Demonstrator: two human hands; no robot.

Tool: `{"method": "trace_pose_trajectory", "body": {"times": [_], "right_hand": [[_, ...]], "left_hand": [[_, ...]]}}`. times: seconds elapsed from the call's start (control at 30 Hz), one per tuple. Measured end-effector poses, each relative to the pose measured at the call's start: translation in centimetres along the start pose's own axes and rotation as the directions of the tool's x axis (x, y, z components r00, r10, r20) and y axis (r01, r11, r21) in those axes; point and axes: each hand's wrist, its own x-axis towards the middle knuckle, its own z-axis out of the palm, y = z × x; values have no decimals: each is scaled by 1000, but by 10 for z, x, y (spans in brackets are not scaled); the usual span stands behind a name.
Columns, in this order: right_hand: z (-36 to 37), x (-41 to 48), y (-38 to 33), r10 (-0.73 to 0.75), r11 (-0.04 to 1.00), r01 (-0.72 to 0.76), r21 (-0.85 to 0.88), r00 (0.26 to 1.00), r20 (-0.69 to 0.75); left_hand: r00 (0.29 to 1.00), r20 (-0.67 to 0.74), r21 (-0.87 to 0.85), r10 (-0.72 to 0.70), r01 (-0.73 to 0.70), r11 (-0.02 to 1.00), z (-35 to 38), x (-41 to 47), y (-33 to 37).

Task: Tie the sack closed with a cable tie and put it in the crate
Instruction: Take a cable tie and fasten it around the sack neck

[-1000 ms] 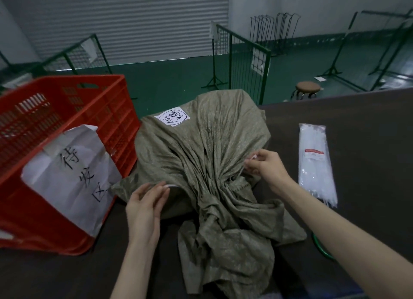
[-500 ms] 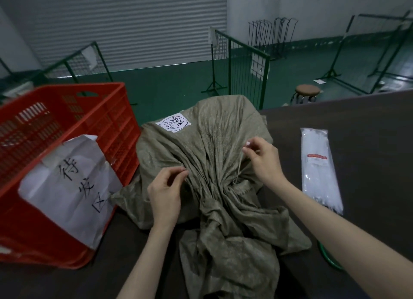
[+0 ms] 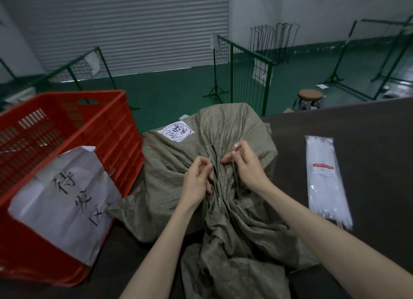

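The left hand point(image 3: 196, 178) has been brought across to the right hand point(image 3: 245, 167) over the gathered neck of the olive-green woven sack point(image 3: 174, 171), laid on the dark tabletop point(image 3: 368, 131). An end of the thin white cable tie point(image 3: 235, 176) is pinched in each, so threading is judged next.

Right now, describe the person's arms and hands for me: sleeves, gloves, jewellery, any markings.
The left hand and right hand are bare: no gloves, rings or watch show. The left arm and right arm are bare too; no sleeve comes into view before the bottom edge of the picture. No markings or bands are visible on either.
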Motion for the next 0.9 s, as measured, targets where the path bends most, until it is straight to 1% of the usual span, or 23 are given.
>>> {"method": "trace_pose_trajectory", "body": {"times": [0.07, 0.2, 0.27, 0.4, 0.47, 0.57, 0.67, 0.8, 0.9], "right_hand": [[0, 4, 2, 28, 997, -29, 67, 1000, 13], [2, 8, 4, 34, 988, -52, 148, 992, 119], [3, 9, 5, 49, 976, -74, 203, 990, 129], [-1, 11, 8, 95, 933, -136, 334, 986, 137], [-2, 10, 8, 100, 937, -146, 317, 983, 157], [0, 9, 6, 90, 954, -134, 268, 981, 169], [4, 9, 8, 89, 965, -127, 228, 981, 170], [6, 9, 8, 91, 977, -128, 170, 973, 212], [5, 10, 4, 119, 958, -166, 233, 972, 204]], "left_hand": [[1000, 7, -34, 0, 1, 999, 5, 2, -2], [1000, -7, -39, 30, -30, 999, 14, 9, -7], [1000, -24, -58, 18, -19, 998, 17, 12, -12], [997, -64, -182, -38, 26, 983, 17, 10, -13], [997, -68, -243, -42, 25, 970, 15, 9, -11], [998, -56, -289, -22, 4, 957, 12, 6, -13], [999, -49, -288, 9, -23, 957, 9, 2, -14], [999, -41, -289, 22, -33, 957, 7, 0, -13], [999, -46, -294, 8, -21, 955, 6, 0, -13]]}}
